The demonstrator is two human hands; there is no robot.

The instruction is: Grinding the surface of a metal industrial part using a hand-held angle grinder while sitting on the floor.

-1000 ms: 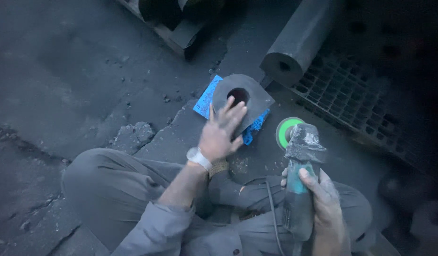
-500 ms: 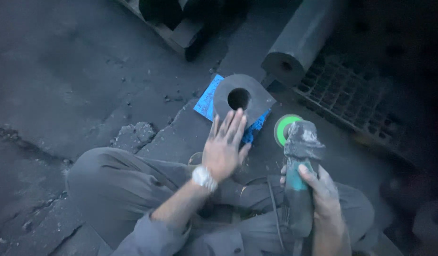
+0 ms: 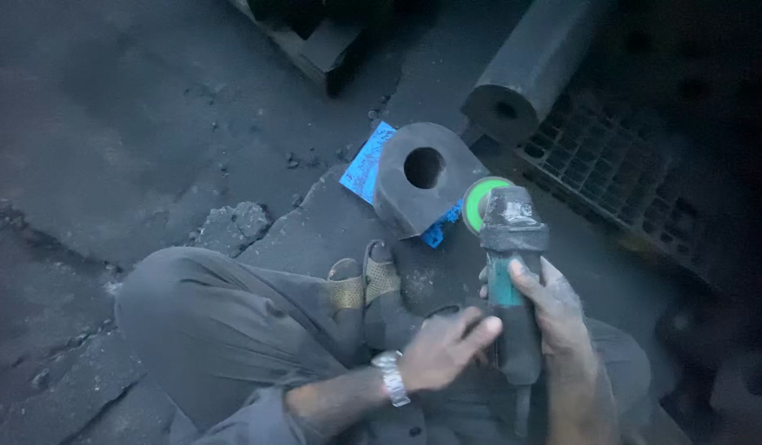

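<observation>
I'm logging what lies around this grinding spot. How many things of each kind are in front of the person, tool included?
Angle grinder with green disc, held in the right hand: 1
Metal block with a round hole: 1
Blue sheet under that block: 1
Dark hollow cylinder: 1
Metal grating: 1
Total: 5

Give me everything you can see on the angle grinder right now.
The angle grinder has a dark, dusty head, a teal band on its body and a green disc at the front, edge close to the metal block; whether they touch is unclear. It points away from the person, over the lap. The right hand grips its body; the left hand reaches to its lower body, fingertips on or near it. Whether the disc spins cannot be told.
</observation>
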